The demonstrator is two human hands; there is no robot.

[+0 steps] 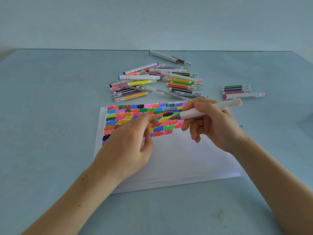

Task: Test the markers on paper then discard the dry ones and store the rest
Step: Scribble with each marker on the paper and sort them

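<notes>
A white sheet of paper [177,158] lies in front of me, its upper part filled with rows of coloured test scribbles [133,112]. My right hand [211,122] grips a thick white marker [208,110] above the paper's right side, its bare grey tip pointing left. My left hand [128,145] hovers over the scribbles with curled fingers, blurred, and pinches what looks like the small grey marker cap [158,118] at its fingertips, just left of the tip.
A heap of several coloured markers [155,80] lies behind the paper. A single marker [169,57] sits near the far table edge. A small group of markers [242,92] rests at the right. The pale blue table [50,116] meets a wall behind.
</notes>
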